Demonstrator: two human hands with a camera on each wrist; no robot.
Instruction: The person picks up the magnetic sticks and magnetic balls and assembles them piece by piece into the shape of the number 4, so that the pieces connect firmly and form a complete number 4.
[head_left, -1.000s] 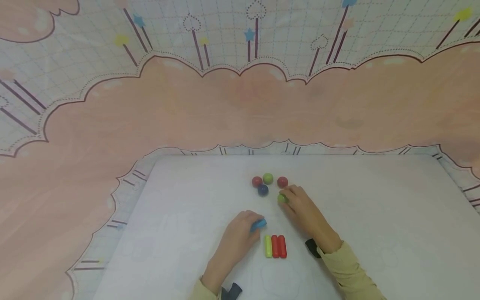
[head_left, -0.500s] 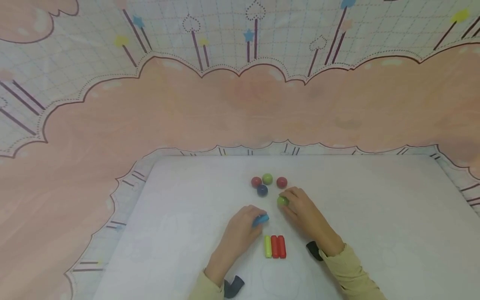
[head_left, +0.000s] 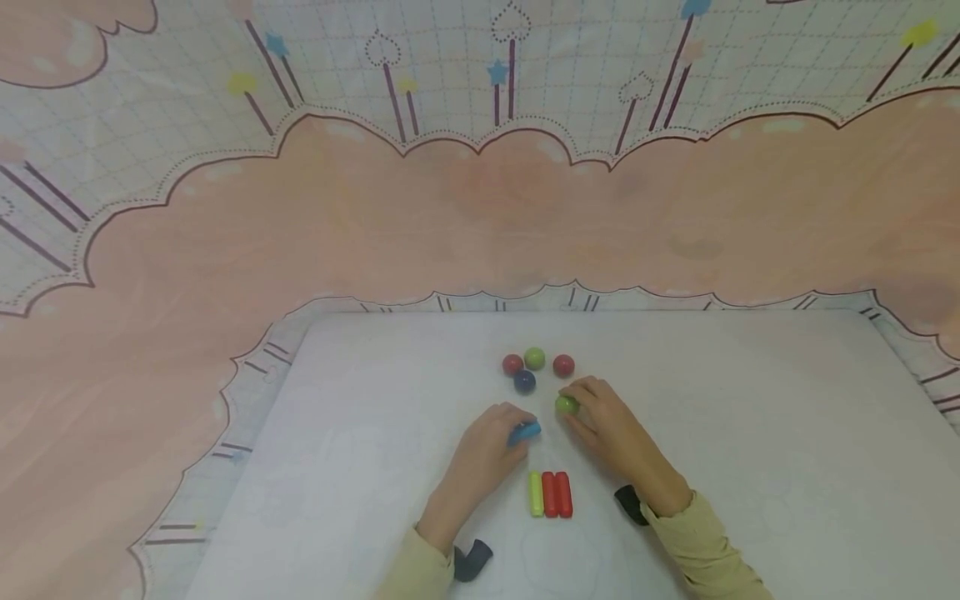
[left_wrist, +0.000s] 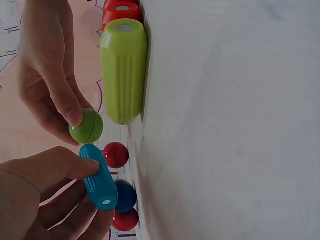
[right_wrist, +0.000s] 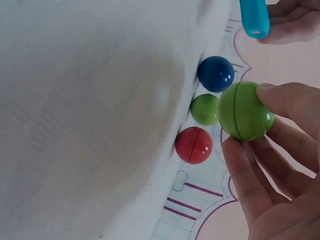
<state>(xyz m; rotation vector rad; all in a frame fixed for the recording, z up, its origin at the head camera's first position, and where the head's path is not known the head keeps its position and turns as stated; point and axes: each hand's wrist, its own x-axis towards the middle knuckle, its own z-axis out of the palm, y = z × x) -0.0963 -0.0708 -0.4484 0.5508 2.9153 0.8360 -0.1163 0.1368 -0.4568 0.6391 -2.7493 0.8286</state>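
Note:
In the head view my left hand (head_left: 480, 454) pinches a ribbed blue magnetic rod (left_wrist: 98, 180) between thumb and fingers; a pale disc shows in its end. To the right, my right hand (head_left: 615, 433) holds a green ball (right_wrist: 244, 111) with a seam round it, between thumb and fingertips. Rod and ball are close together above the table; in the left wrist view the rod's upper end is just under the ball, and whether they touch I cannot tell. Below the hands, a yellow-green rod (head_left: 536, 494) and two red rods (head_left: 557, 494) lie side by side.
Beyond the hands on the white table (head_left: 360, 367) are a blue ball (head_left: 525, 382), a second green ball (head_left: 535, 358), a red ball (head_left: 513, 364) and another red ball (head_left: 564, 365). A patterned cloth (head_left: 450, 217) spreads behind the table.
My left hand has moved up and to the right with the blue rod, closer to the green ball. My right hand has shifted slightly downward with its ball. Everything on the table stays put.

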